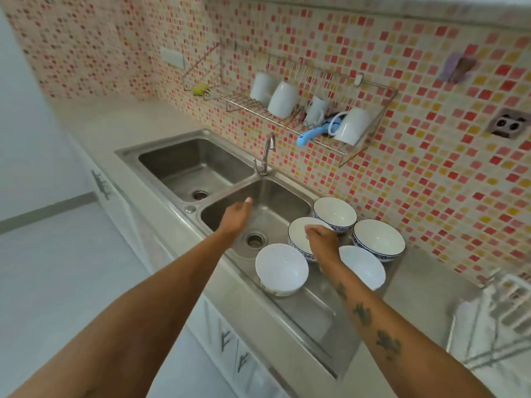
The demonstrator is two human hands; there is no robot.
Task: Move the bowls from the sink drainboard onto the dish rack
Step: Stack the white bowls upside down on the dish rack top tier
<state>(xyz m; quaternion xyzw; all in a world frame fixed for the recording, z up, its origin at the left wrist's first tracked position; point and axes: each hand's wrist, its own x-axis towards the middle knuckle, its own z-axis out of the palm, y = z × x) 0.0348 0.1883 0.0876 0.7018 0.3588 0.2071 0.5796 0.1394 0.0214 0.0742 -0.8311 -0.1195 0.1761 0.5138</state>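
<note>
Several white bowls stand on the steel drainboard (310,308) to the right of the sink. The nearest is a plain bowl (281,270); another plain bowl (363,267) sits to its right. Blue-patterned bowls stand behind them: a middle bowl (300,235), a far bowl (334,214) and a right bowl (378,239). My right hand (321,242) is over the middle bowl with its fingers curled at the rim. My left hand (237,216) hovers over the right sink basin, holding nothing. The wire dish rack (370,139) hangs on the tiled wall above.
The rack holds white mugs (283,100) and a blue-handled utensil (310,136). A tap (267,153) rises between the two sink basins (189,168). A socket (510,124) is on the right wall. A white wire frame (494,320) stands on the counter at right.
</note>
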